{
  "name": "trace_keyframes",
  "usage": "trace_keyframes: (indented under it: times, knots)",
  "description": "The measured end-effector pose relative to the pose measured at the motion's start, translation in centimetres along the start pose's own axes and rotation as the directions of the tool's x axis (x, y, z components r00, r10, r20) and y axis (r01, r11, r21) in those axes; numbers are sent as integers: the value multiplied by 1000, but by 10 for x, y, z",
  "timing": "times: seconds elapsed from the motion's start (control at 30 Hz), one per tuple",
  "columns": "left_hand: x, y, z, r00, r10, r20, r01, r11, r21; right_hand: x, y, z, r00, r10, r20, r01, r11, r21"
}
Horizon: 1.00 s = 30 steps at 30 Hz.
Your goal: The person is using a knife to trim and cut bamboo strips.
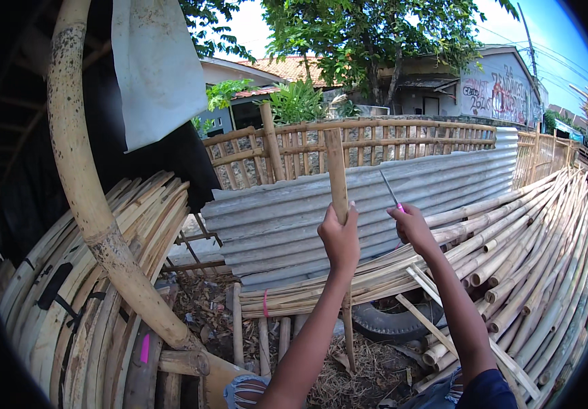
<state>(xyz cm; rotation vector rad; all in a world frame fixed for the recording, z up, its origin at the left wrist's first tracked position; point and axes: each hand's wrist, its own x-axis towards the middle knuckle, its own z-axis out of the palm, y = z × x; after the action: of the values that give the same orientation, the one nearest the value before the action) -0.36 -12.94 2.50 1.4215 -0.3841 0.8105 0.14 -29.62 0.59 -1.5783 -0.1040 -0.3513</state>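
Note:
In front of me, my left hand (340,238) is wrapped round a flat bamboo slat (335,167). The slat stands nearly upright, its wide end above the fist and its narrower lower end near the ground. To its right, my right hand (413,227) grips a knife (389,187) by a pink handle. The slim blade points up and to the left, apart from the slat. Part of the handle is hidden by my fingers.
A thick bamboo post (79,157) leans at the left, beside bundled split bamboo (69,327). Corrugated metal sheeting (287,225) stands ahead. Long bamboo poles (533,252) are piled at the right, near an old tyre (389,322). Dry scraps litter the ground.

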Motion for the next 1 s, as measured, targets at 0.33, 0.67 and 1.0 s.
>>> trace_keyframes:
  times: [0.33,0.67,1.0]
  knots:
    - [-10,3,-9,994,-110,-2,109,987,-116,-24,56,5,938,262,225,-326,885,331]
    - [-9,3,-22,988,-142,64,152,969,-197,-28,48,8,916,280,288,-371,865,339]
    - [14,94,-101,995,-8,-100,-25,946,-324,-45,-1,10,963,131,237,-211,911,355]
